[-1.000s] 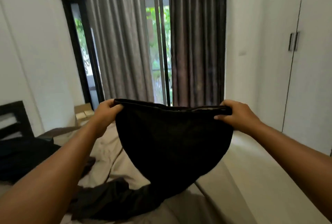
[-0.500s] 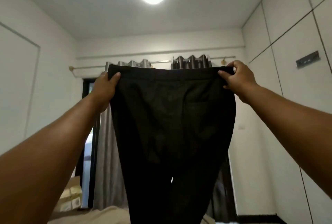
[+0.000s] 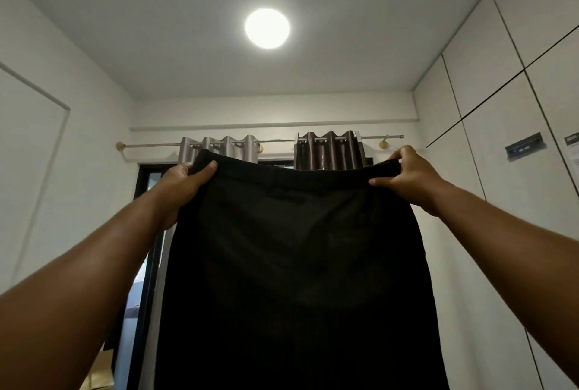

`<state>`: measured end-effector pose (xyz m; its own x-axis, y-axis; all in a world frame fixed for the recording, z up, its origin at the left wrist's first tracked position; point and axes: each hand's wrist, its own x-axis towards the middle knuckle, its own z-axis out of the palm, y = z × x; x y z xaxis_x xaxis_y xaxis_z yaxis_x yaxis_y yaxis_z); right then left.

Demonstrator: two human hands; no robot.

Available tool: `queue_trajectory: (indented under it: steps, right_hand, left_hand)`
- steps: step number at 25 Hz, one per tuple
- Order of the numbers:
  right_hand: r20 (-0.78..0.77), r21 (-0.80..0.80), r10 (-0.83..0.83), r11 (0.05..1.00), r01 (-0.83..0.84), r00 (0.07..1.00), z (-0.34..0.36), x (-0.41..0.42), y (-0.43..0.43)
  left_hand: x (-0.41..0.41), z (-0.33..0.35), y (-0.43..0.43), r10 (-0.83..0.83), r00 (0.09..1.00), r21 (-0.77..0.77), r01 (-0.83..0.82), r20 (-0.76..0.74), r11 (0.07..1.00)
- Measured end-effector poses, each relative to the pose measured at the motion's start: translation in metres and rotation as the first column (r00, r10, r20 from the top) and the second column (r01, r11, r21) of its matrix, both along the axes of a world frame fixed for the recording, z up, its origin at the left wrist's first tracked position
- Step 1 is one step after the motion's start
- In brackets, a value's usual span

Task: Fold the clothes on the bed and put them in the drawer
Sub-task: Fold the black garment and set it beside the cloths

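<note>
A pair of black trousers [image 3: 294, 264] hangs in front of me, held up high by the waistband with the legs dropping out of view below. My left hand [image 3: 181, 183] grips the left end of the waistband, thumb laid over the front. At the right end my right hand [image 3: 407, 176] pinches the waistband between thumb and fingers. Both arms are stretched forward and up. The bed and the drawer are out of view.
White wardrobe doors [image 3: 501, 139] line the right wall. Grey curtains [image 3: 329, 151] hang on a rod at the back, over a dark-framed window. A cardboard box [image 3: 100, 371] sits low at the left. A round ceiling light [image 3: 267, 28] shines overhead.
Both hands have lifted the trousers from just above the bed to high in front of me, so the garment hangs full length. My view has tilted up to the ceiling.
</note>
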<state>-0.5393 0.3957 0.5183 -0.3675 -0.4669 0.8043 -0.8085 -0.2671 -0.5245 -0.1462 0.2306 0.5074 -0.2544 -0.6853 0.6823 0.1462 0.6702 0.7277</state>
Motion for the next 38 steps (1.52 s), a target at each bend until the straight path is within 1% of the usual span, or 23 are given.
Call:
queue_trajectory:
  steps: [3, 7, 8, 10, 12, 14, 18, 21, 23, 24, 27, 28, 29, 31, 33, 36, 38]
  right_hand:
    - [0.018, 0.012, -0.015, 1.000, 0.015, 1.000, -0.005, -0.005, 0.002]
    - [0.023, -0.103, -0.058, 0.993, 0.061, 0.998, -0.005, 0.000, 0.005]
    - [0.058, -0.110, -0.035, 0.993, 0.041, 0.998, -0.005, 0.002, 0.007]
    - [0.151, -0.101, 0.089, 0.992, -0.074, 0.984, -0.009, 0.009, 0.011]
    - [0.216, -0.054, 0.190, 0.982, -0.183, 0.958, -0.017, 0.018, 0.019]
    - [0.245, 0.026, 0.222, 0.972, -0.235, 0.944, -0.024, 0.025, 0.025]
    - [0.368, 0.157, 0.281, 0.921, -0.357, 0.887, -0.036, 0.035, 0.036]
    - [0.383, 0.232, 0.325, 0.872, -0.430, 0.865, -0.047, 0.034, 0.035]
    - [0.376, 0.273, 0.339, 0.849, -0.453, 0.862, -0.055, 0.027, 0.030]
    - [0.374, 0.273, 0.345, 0.846, -0.458, 0.861, -0.060, 0.023, 0.027]
    - [0.405, 0.174, 0.408, 0.844, -0.507, 0.818, -0.074, 0.011, 0.016]
    - [0.416, 0.182, 0.408, 0.838, -0.514, 0.813, -0.079, 0.008, 0.013]
    - [0.413, 0.221, 0.375, 0.843, -0.491, 0.830, -0.085, 0.006, 0.009]
    - [0.380, 0.301, 0.258, 0.873, -0.383, 0.888, -0.096, 0.003, 0.000]
    - [0.364, 0.317, 0.141, 0.911, -0.265, 0.921, -0.107, 0.004, -0.009]
    - [0.387, 0.313, -0.031, 0.944, -0.100, 0.922, -0.118, 0.016, -0.023]
    - [0.393, 0.309, -0.072, 0.949, -0.058, 0.917, -0.120, 0.032, -0.027]
  left_hand:
    - [0.004, -0.010, 0.000, -0.040, 0.999, 0.041, 0.039, 0.032, 0.998]
    - [0.010, -0.008, 0.008, -0.131, 0.991, 0.073, 0.133, -0.032, 0.988]
    - [0.011, -0.007, 0.010, -0.152, 0.988, 0.076, 0.155, -0.037, 0.985]
    - [0.013, -0.007, 0.016, -0.176, 0.984, 0.079, 0.177, -0.018, 0.981]
    - [0.016, -0.011, 0.024, -0.176, 0.984, 0.094, 0.174, 0.007, 0.980]
    - [0.018, -0.016, 0.028, -0.158, 0.987, 0.100, 0.155, 0.019, 0.983]
    - [0.020, -0.028, 0.027, -0.127, 0.990, 0.110, 0.120, 0.059, 0.987]
    - [0.021, -0.043, 0.017, -0.089, 0.993, 0.128, 0.079, 0.077, 0.989]
    - [0.024, -0.051, 0.007, -0.073, 0.991, 0.144, 0.056, 0.114, 0.988]
    - [0.026, -0.055, 0.002, -0.082, 0.988, 0.148, 0.063, 0.127, 0.987]
    - [0.028, -0.066, -0.007, -0.147, 0.978, 0.152, 0.124, 0.149, 0.981]
    - [0.027, -0.070, -0.009, -0.159, 0.973, 0.159, 0.133, 0.168, 0.978]
    - [0.025, -0.075, -0.008, -0.158, 0.966, 0.166, 0.125, 0.205, 0.978]
    - [0.017, -0.084, -0.005, -0.116, 0.956, 0.184, 0.067, 0.270, 0.981]
    - [0.006, -0.090, -0.001, -0.071, 0.952, 0.216, 0.005, 0.297, 0.976]
    - [-0.023, -0.097, 0.011, 0.050, 0.969, 0.245, -0.111, 0.243, 0.963]
    - [-0.049, -0.101, 0.022, 0.151, 0.965, 0.236, -0.201, 0.214, 0.951]
